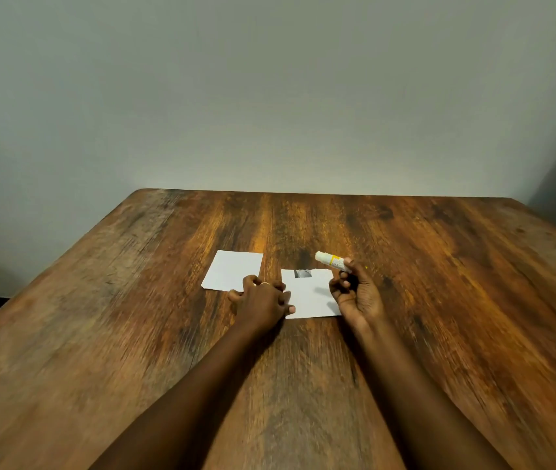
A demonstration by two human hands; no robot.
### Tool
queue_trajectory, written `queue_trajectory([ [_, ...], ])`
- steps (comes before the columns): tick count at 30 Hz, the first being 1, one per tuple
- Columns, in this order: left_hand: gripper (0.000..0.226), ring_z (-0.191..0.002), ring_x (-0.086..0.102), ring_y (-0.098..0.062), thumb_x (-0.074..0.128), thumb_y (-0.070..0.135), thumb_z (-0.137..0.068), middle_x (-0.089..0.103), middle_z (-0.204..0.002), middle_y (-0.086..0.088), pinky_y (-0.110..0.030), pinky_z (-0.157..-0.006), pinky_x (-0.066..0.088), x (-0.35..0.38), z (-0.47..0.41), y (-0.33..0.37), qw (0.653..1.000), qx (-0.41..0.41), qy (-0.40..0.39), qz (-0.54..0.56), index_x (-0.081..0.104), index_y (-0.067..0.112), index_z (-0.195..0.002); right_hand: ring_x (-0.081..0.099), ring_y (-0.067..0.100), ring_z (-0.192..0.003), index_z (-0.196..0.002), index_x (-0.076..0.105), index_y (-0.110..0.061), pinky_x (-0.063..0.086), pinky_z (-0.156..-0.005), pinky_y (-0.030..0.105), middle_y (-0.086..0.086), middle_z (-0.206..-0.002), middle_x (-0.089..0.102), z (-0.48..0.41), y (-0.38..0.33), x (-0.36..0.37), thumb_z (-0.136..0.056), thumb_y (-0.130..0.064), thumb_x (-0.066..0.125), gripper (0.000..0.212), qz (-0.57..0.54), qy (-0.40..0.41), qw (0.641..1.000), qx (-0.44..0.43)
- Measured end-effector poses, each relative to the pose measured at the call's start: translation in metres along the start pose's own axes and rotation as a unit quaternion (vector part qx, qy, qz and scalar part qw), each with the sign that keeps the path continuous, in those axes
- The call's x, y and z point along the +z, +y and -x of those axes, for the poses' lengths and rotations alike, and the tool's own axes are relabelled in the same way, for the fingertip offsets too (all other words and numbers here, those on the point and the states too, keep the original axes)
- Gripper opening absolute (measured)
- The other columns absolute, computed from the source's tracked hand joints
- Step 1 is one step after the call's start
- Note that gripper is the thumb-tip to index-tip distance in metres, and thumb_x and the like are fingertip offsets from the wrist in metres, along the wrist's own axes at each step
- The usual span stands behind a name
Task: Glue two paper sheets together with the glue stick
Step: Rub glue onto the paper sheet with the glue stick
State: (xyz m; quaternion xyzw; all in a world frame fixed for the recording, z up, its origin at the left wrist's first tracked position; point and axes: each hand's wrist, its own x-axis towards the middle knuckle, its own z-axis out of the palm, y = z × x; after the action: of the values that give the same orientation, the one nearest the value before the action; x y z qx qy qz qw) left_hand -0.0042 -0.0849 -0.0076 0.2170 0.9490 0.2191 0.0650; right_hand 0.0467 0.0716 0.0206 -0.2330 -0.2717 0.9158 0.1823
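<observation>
The white-and-yellow glue stick (332, 259) is pinched in the fingertips of the right hand (358, 295) and held tilted above the table. Beneath it, the white paper sheet with a small grey printed patch (310, 293) is pressed flat by the curled left hand (263, 301). A plain white paper sheet (231, 269) is seen just beside, on the dark wooden table (439, 317).

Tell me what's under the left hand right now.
The left hand rests on the wooden table, fingertips pressing the left edge of the right paper sheet. The other sheet lies just beyond it. Whatever is beneath the palm is covered.
</observation>
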Motion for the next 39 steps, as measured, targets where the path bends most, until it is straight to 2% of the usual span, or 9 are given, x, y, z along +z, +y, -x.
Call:
queue_trajectory([
  [5,0.034,-0.129,0.022,-0.026,0.053,0.031,-0.091,0.046,-0.139,0.003,-0.043,-0.094,0.026,0.006,-0.004,-0.004,0.995,-0.033,0.036,0.092,0.06,0.027,-0.124,0.044,0.005,-0.046,-0.074,0.061,-0.009,0.058,-0.056,0.022,0.0,-0.052,0.047,-0.01,0.009,0.004,-0.084,-0.013,0.066,0.012,0.063,0.001,0.998,-0.021],
  [8,0.034,-0.13,0.021,-0.027,0.047,0.027,-0.094,0.046,-0.138,0.002,-0.044,-0.088,0.024,0.007,-0.012,-0.003,0.994,-0.028,0.075,0.074,0.056,0.027,-0.127,0.051,0.008,-0.049,-0.077,0.063,-0.011,0.058,-0.054,0.025,0.002,-0.056,0.055,-0.014,0.01,0.011,-0.088,-0.021,0.062,0.015,0.15,-0.011,0.986,-0.065],
  [13,0.033,-0.127,0.021,-0.024,0.054,0.04,-0.089,0.046,-0.139,0.009,-0.041,-0.084,0.019,0.013,-0.025,-0.009,0.996,-0.007,0.085,0.014,0.061,0.033,-0.121,0.055,0.017,-0.052,-0.075,0.064,-0.008,0.054,-0.047,0.024,0.017,-0.072,0.062,-0.026,0.016,0.023,-0.09,-0.017,0.057,0.019,0.334,-0.029,0.931,-0.145],
  [16,0.031,-0.124,0.021,-0.022,0.063,0.042,-0.082,0.047,-0.138,0.008,-0.037,-0.081,0.016,0.018,-0.028,-0.015,0.991,-0.01,0.127,0.045,0.068,0.031,-0.11,0.069,0.027,-0.062,-0.08,0.07,0.003,0.056,-0.058,0.032,0.02,-0.085,0.073,-0.039,0.023,0.023,-0.089,-0.016,0.055,0.025,0.411,-0.047,0.895,-0.164],
  [19,0.029,-0.121,0.02,-0.02,0.067,0.042,-0.079,0.047,-0.138,0.007,-0.032,-0.077,0.009,0.019,-0.031,-0.017,0.989,-0.013,0.13,0.062,0.072,0.03,-0.105,0.071,0.037,-0.076,-0.086,0.071,0.007,0.057,-0.071,0.044,0.023,-0.087,0.073,-0.049,0.028,0.022,-0.087,-0.019,0.057,0.029,0.471,-0.044,0.865,-0.165],
  [25,0.029,-0.124,0.02,-0.022,0.069,0.045,-0.076,0.047,-0.134,0.011,-0.038,-0.085,0.019,0.018,-0.033,-0.016,0.988,-0.041,0.114,0.096,0.073,0.031,-0.1,0.064,0.018,-0.056,-0.074,0.065,-0.001,0.054,-0.052,0.021,0.012,-0.07,0.068,-0.055,0.038,0.025,-0.087,-0.02,0.058,0.024,0.532,-0.043,0.82,-0.206],
  [28,0.028,-0.125,0.021,-0.023,0.068,0.047,-0.076,0.048,-0.132,0.01,-0.043,-0.091,0.021,0.018,-0.033,-0.016,0.988,-0.046,0.112,0.093,0.073,0.033,-0.099,0.055,0.006,-0.047,-0.065,0.058,-0.011,0.037,-0.039,0.006,0.002,-0.058,0.059,-0.057,0.041,0.025,-0.088,-0.02,0.057,0.025,0.567,-0.047,0.789,-0.232],
  [31,0.028,-0.124,0.021,-0.023,0.067,0.047,-0.077,0.049,-0.131,0.01,-0.044,-0.094,0.023,0.018,-0.033,-0.016,0.988,-0.047,0.108,0.095,0.073,0.032,-0.1,0.054,0.0,-0.041,-0.068,0.059,-0.008,0.037,-0.037,0.006,-0.002,-0.055,0.056,-0.06,0.042,0.024,-0.088,-0.018,0.057,0.023,0.566,-0.048,0.79,-0.229],
  [39,0.023,-0.121,0.022,-0.022,0.062,0.037,-0.084,0.051,-0.132,0.009,-0.04,-0.086,0.018,0.02,-0.034,-0.015,0.988,-0.037,0.131,0.077,0.072,0.03,-0.104,0.05,0.011,-0.05,-0.074,0.063,0.003,0.033,-0.04,0.009,0.01,-0.066,0.06,-0.063,0.042,0.026,-0.089,-0.02,0.058,0.028,0.607,-0.045,0.756,-0.241],
])
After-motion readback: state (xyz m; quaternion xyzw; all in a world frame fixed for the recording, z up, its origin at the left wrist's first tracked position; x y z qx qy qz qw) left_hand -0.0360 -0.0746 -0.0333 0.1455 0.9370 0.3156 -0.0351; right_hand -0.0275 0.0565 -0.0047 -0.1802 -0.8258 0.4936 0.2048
